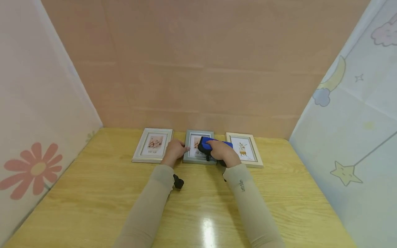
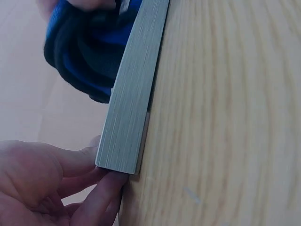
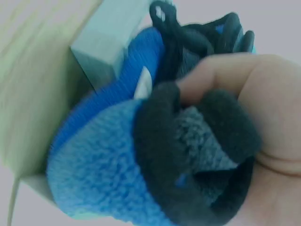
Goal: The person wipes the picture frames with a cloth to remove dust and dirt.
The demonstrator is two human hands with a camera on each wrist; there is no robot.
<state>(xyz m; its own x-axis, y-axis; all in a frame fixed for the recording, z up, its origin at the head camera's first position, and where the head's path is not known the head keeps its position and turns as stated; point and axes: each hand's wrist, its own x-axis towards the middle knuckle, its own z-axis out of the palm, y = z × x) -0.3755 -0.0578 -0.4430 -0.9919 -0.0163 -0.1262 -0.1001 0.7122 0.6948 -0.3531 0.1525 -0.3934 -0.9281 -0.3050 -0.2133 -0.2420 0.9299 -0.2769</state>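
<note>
A grey picture frame point(image 1: 198, 161) lies flat in the middle of a row of three. At its left edge my left hand point(image 1: 175, 150) holds on; the left wrist view shows the thumb over the frame's corner point(image 2: 127, 117) and a finger against its end. My right hand point(image 1: 224, 151) grips a bunched blue cloth point(image 1: 203, 144) with black edging over the right part of the same frame. Close up in the right wrist view, the fuzzy cloth point(image 3: 103, 160) is folded, with a black loop, beside the frame's edge. Part of the frame's picture is hidden by the cloth.
A white picture frame point(image 1: 139, 151) lies to the left and a cream picture frame point(image 1: 257, 155) to the right on the wooden table point(image 1: 198, 203). Behind stands a brownish backdrop point(image 1: 198, 69); printed side panels point(image 1: 356, 137) border the table.
</note>
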